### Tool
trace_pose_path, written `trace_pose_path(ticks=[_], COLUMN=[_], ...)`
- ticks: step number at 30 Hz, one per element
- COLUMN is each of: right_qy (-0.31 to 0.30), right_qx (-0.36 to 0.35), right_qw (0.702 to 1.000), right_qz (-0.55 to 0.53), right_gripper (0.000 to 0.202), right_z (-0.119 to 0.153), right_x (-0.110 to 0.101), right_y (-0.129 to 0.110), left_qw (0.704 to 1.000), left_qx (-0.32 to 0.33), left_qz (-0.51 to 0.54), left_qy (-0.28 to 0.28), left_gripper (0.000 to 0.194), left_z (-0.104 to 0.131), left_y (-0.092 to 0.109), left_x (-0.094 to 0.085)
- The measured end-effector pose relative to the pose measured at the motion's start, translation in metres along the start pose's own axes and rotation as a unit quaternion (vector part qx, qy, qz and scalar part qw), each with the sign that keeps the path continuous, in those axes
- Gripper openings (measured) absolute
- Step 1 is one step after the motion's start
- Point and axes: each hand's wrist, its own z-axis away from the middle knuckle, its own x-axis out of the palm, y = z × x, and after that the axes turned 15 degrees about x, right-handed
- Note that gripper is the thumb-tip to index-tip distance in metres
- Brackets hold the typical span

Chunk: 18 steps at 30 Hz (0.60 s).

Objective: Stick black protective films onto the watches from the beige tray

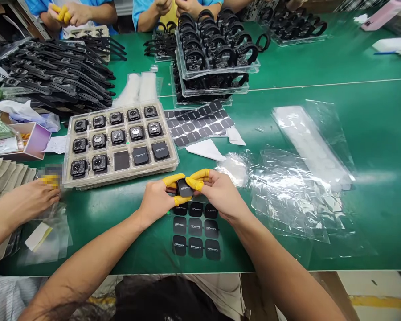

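A black watch case [185, 188] sits pinched between the yellow-covered fingers of my left hand [158, 196] and right hand [217, 189], both nearly closed on it, just above rows of labels [195, 226]; a tray [123, 178] of cases stands beyond my left hand.

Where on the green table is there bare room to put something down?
Green tabletop shows bare right of the clear bags, and between the watch tray and left forearm. Crowded: far left, around the black straps.
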Motion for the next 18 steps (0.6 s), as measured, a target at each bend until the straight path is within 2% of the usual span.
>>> trace_pose_path(ticks=[6, 18], right_qy=[0.005, 0.008], right_qx=[0.016, 0.036], right_qw=[1.0, 0.999], right_qz=[-0.014, -0.037], right_gripper=[0.045, 0.039], right_z=[-0.0006, -0.0012], right_x=[0.0031, 0.007], right_y=[0.0027, 0.0002], left_qw=[0.998, 0.996], left_qx=[0.033, 0.031], left_qz=[-0.055, -0.08], left_qy=[-0.006, -0.007], left_gripper=[0.057, 0.056], left_z=[0.0005, 0.0001], left_y=[-0.0007, 0.0027], left_x=[-0.0008, -0.0004])
